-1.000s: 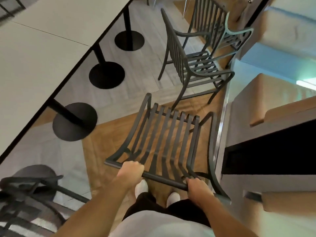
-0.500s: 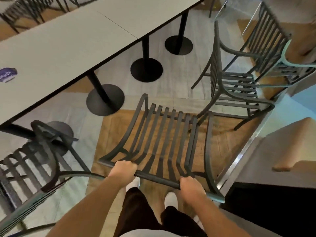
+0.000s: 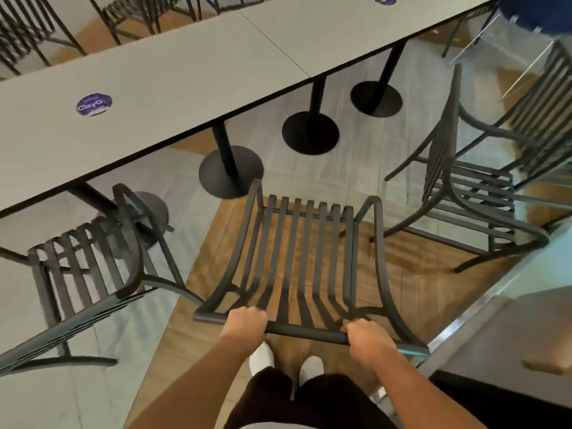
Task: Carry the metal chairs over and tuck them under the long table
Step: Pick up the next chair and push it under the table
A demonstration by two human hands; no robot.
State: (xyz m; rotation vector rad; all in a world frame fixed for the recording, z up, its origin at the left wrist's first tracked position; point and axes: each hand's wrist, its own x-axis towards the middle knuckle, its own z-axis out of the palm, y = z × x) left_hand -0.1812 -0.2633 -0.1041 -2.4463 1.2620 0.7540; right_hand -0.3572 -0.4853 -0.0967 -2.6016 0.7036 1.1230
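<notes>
A dark slatted metal chair [image 3: 305,261] is right in front of me, its seat pointing toward the long grey table [image 3: 173,88]. My left hand [image 3: 246,320] grips the top rail of its backrest near the left end. My right hand [image 3: 366,339] grips the same rail near the right end. The chair's front edge lies just short of the table's black round bases [image 3: 230,171]. A second metal chair [image 3: 89,274] stands to the left with its front under the table edge. Another chair [image 3: 470,193] stands to the right, away from the table.
More dark chairs [image 3: 28,29] line the table's far side. A purple round sticker [image 3: 93,104] lies on the tabletop. A further chair [image 3: 544,97] stands at the far right. A grey ledge with a metal edge [image 3: 483,305] runs along my right. My white shoes [image 3: 261,360] are below the rail.
I have turned left with the chair, so it now faces the table squarely. The left-hand chair and more of the tabletop have come into view. Both hands keep the same hold.
</notes>
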